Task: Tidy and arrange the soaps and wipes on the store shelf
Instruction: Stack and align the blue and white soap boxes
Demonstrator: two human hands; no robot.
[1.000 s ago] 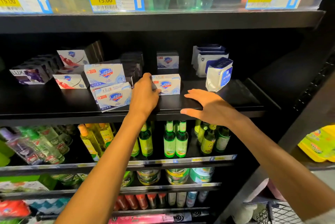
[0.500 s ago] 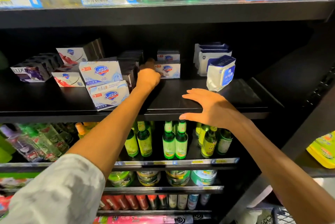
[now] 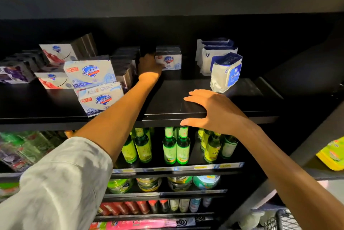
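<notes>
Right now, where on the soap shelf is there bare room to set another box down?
Bare shelf lies between the left hand and the leaning wipes pack, forward to the right hand on the edge. Another strip runs right of that pack. The left side is crowded with Safeguard boxes.

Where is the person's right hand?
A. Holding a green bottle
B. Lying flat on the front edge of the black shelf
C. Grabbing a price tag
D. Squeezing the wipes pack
B. The right hand lies spread with straight fingers on the front edge of the black shelf, apart from the wipes pack standing behind it, while the green bottles stand on the shelf below.
</notes>
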